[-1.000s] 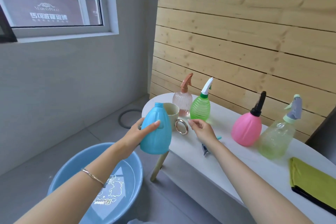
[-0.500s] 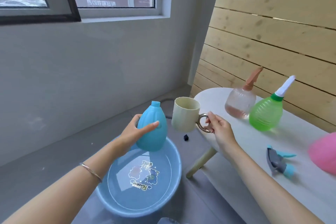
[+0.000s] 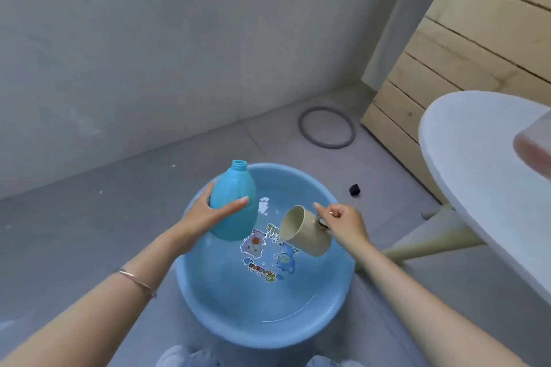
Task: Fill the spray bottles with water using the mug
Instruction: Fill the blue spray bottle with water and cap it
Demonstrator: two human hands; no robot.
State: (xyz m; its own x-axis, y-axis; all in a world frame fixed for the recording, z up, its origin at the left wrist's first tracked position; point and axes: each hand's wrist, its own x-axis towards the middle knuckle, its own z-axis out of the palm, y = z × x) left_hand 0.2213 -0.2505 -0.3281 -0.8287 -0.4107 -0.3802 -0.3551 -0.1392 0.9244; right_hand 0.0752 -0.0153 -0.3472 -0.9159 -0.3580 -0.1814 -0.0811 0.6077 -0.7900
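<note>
Two grips hang over the blue basin (image 3: pixel 298 334) on the floor (image 3: pixel 89 232): the left grip (image 3: pixel 205 214) clasps the open-necked blue spray bottle (image 3: pixel 235 202) upright; the right grip (image 3: pixel 343 223) pinches the cream mug (image 3: pixel 304 232) by its handle, mouth tipped toward the bottle.

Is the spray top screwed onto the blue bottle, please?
No, the blue bottle held in the left hand has a bare, open neck with no spray top on it.

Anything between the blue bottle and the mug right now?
Nothing: in the head view the gap between blue bottle and mug shows only water in the basin below.
</note>
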